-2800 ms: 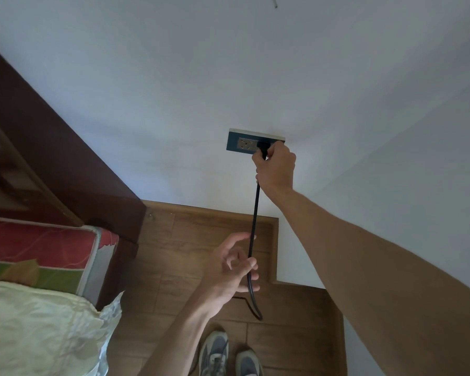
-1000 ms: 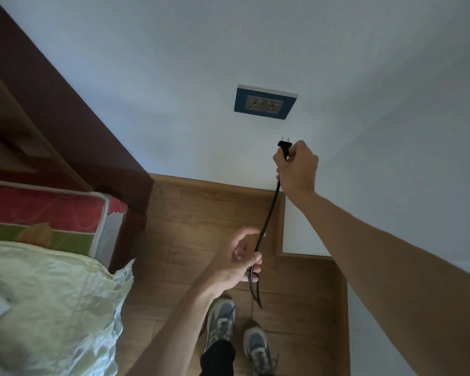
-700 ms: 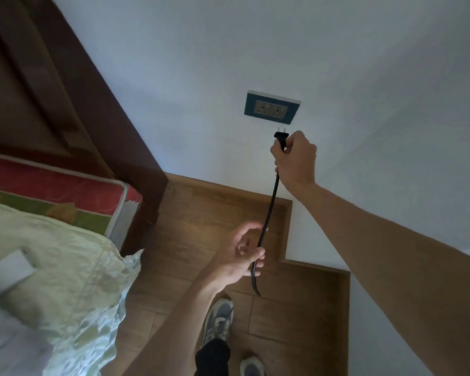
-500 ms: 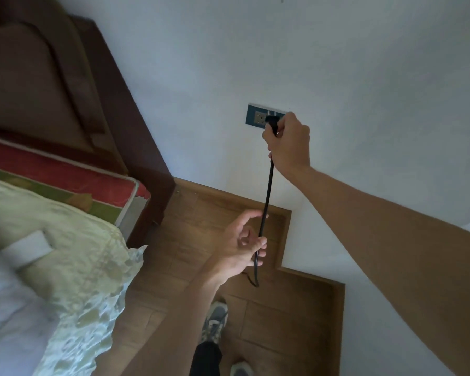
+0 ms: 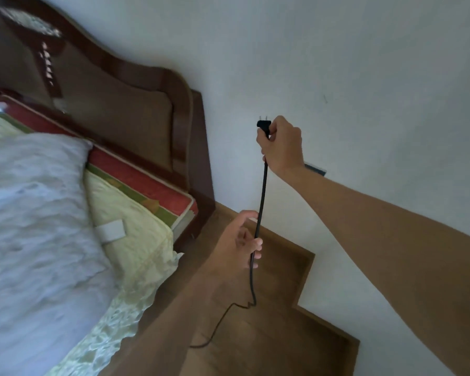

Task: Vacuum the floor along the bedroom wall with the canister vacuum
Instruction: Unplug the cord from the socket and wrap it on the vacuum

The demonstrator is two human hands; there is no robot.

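**Q:** Where did the power cord (image 5: 261, 202) run, and what held it?

**A:** It hung nearly straight down from its plug (image 5: 263, 124). The right hand (image 5: 281, 147) gripped the plug in a closed fist, prongs pointing up, in front of the white wall (image 5: 337, 63). Lower down, the left hand (image 5: 238, 240) held the cord loosely, with the thumb raised and the fingertips curled round it. Below that hand the cord sagged to the wooden floor (image 5: 272, 337) and trailed leftward until the left forearm hid it.

**Q:** Was the plug seated in a socket?

**A:** No. The plug was held in the air near the wall. One corner of a dark outlet plate (image 5: 316, 170) showed just behind the right wrist, lower than the plug.

**Q:** What occupied the left of the view?

**A:** A dark wooden headboard (image 5: 125, 109) stood against the wall. A red-edged mattress (image 5: 147, 183) lay up against it. The mattress was covered by a pale yellow sheet (image 5: 130, 226) and by white bedding (image 5: 33, 213), which was blurred.
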